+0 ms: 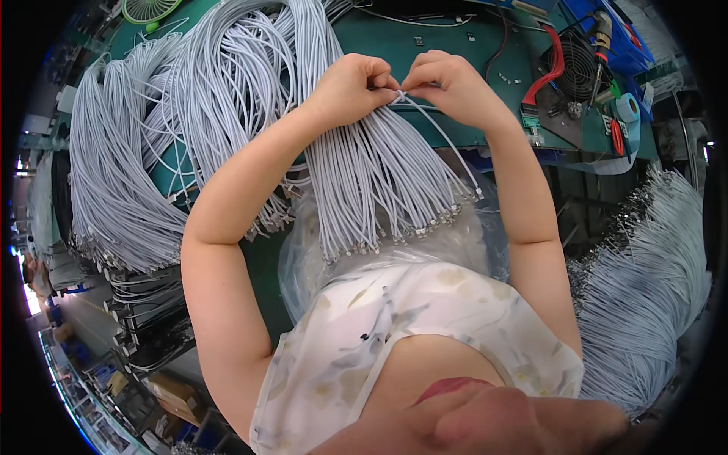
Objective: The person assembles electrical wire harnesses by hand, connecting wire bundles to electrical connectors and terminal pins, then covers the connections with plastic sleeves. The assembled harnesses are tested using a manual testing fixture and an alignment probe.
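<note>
A thick bundle of thin, pale grey insulated cables (379, 174) lies over the front edge of the green bench, pinched together at its top and fanning out downward, its small metal-tipped ends hanging in an uneven row. One loose pale grey cable (447, 144) slants away along the bundle's right side.

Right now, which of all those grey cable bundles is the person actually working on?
The middle bundle, fanning toward the person: both the left hand and right hand pinch its top. The others lie untouched.
</note>
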`<state>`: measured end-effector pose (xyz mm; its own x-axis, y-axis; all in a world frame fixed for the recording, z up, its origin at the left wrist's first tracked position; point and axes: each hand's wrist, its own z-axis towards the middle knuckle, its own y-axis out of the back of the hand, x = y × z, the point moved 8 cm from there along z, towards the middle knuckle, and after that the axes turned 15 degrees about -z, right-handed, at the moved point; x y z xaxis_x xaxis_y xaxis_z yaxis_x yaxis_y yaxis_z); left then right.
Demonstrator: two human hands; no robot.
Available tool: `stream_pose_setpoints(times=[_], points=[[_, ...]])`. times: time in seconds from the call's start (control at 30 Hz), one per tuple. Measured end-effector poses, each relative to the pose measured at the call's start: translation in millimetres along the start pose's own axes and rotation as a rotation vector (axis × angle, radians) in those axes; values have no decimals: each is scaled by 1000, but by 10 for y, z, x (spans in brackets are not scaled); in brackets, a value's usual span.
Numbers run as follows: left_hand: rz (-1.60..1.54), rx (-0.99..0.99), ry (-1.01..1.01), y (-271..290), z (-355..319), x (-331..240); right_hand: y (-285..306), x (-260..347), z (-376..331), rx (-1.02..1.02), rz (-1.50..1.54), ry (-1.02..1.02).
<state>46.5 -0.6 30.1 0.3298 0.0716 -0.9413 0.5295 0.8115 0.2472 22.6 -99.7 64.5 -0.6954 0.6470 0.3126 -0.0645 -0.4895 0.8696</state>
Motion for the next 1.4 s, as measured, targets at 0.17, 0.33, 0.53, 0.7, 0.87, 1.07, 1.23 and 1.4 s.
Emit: stream_pose_setpoints(times=[0.17, 0.33, 0.53, 0.7, 0.87, 1.07, 1.23, 1.4], points=[[-3, -80, -10, 39, -39, -6, 66, 30, -33, -30, -106, -10], [-61, -67, 17, 33, -24, 7, 183, -84, -12, -28, -198, -5], [-35, -87, -35, 26, -33, -36, 14, 163, 47, -20, -163, 165], [19, -174, -21, 94, -61, -18, 160, 216, -73, -375, -303, 153], [75, -229, 6, 88, -45, 7, 191, 242, -265, -548, -265, -142], [22, -265, -9, 127, -54, 28, -67, 127, -147, -405, -285, -238], [113, -282, -55, 134, -27, 3, -97, 503, -270, -480, -377, 102], [100, -258, -19, 116, -44, 35, -207, 281, -311, -337, 86, -137]])
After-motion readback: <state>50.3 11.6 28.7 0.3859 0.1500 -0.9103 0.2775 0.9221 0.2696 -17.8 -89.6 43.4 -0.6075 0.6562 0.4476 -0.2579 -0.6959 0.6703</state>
